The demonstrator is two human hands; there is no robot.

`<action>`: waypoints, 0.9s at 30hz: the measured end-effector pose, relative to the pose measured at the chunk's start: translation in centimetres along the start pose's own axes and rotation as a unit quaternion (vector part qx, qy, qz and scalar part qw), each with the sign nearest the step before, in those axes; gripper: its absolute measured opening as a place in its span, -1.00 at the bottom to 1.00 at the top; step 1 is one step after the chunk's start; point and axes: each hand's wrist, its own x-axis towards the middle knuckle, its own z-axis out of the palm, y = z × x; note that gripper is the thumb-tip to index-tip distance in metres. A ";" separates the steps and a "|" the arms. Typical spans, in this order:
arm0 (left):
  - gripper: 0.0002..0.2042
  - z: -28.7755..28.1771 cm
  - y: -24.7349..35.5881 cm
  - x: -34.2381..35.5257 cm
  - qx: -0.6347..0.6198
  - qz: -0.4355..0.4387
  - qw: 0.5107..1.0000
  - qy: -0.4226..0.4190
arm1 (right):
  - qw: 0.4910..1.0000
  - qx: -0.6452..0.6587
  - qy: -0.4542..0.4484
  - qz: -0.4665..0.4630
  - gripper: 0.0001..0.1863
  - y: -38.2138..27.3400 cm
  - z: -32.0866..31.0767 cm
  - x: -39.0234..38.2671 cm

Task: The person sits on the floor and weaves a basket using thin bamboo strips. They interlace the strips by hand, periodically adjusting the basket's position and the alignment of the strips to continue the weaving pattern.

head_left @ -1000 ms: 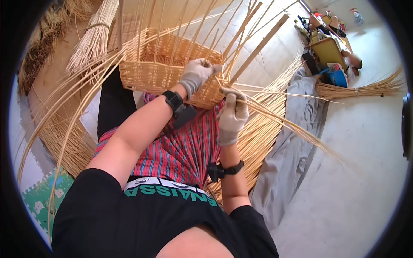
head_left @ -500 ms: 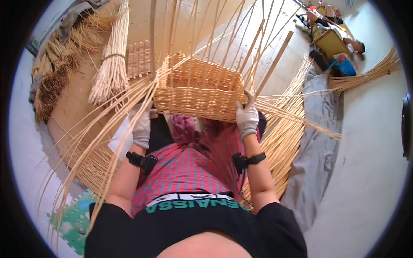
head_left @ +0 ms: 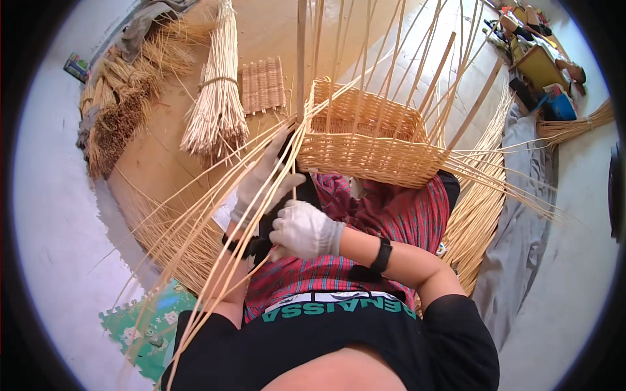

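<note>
A rectangular wicker basket (head_left: 372,156) of woven tan strands rests tilted over my lap, with long upright stakes rising from its walls. Loose wicker strands (head_left: 215,179) fan out from its left corner toward the lower left. My left hand (head_left: 261,186), in a whitish glove, is partly behind these strands, its fingers stretched up toward that corner and its thumb apart. Just below it, my right hand (head_left: 303,229), gloved too, has its fingers curled around one wicker strand. Whether the left fingers press on the basket is hidden by the strands.
A tied bundle of pale strands (head_left: 218,85) and a small woven panel (head_left: 263,85) lie on the floor ahead. Darker bundles (head_left: 117,124) are stacked at left. More long strands (head_left: 482,202) lie on grey cloth (head_left: 521,215) at right. Far right, a person sits near a yellowish table (head_left: 538,62).
My right hand has let go of the basket's right end and crossed left to grip a strand. The left hand has shifted up by the corner. The whole view has swung left.
</note>
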 end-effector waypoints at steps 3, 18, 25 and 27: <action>-0.70 1.9 -2.1 2.0 -0.154 0.032 0.980 0.126 | 0.998 0.006 0.056 0.032 -0.76 1.3 -2.8 -3.4; -0.15 5.6 -5.3 9.8 -0.307 0.019 0.952 0.015 | 0.699 0.310 0.486 0.422 -0.86 16.3 -5.9 -14.3; -0.17 8.3 -9.5 13.5 -0.329 0.042 0.942 0.058 | 0.757 0.081 0.576 0.298 -0.84 15.7 -10.7 -2.4; -0.21 8.7 -8.2 13.5 -0.367 0.043 0.927 0.067 | 0.802 -0.097 0.547 0.218 -0.88 19.4 -13.4 3.4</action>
